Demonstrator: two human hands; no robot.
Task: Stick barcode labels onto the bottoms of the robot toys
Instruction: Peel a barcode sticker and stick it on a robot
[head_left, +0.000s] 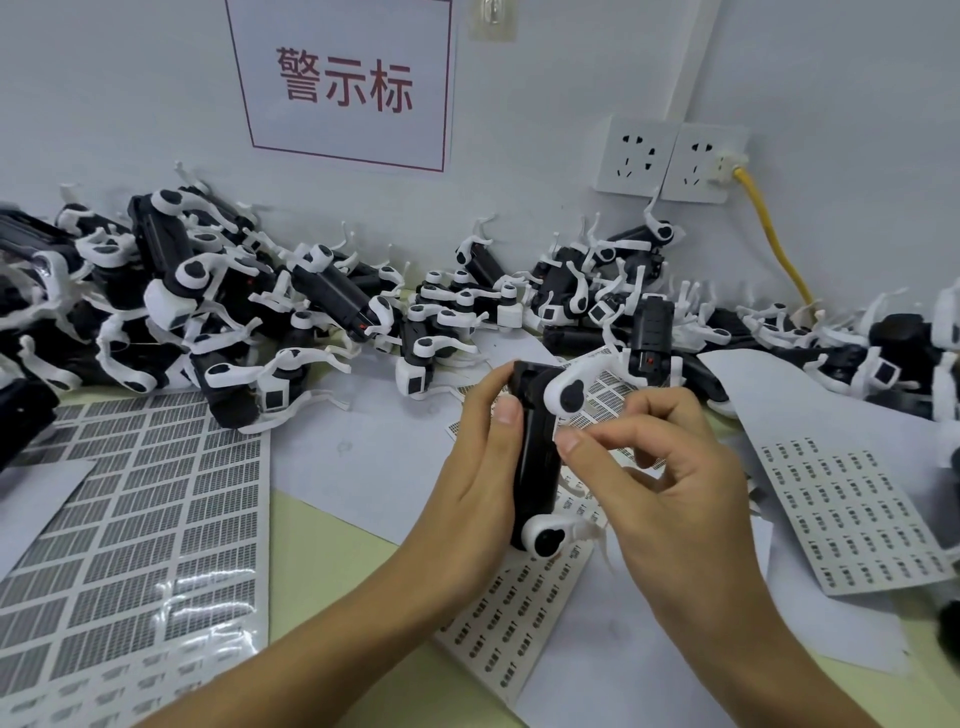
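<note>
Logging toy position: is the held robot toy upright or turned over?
Turned over: the toy lies in the left hand with its flat black underside facing up.

Robot toy (537, 457) at frame centre, held between left hand (480, 483) on its left and right hand (670, 467) on its right, above a label sheet (514, 623) on the table (322, 561). Big label sheet (140, 519) lower left. Another sheet (852, 514) at right. Toy pile (208, 301) across the back against the wall (519, 182). Sign (345, 83) upper centre, sockets (670, 158) upper right, cable (774, 239) running down from them.
</note>
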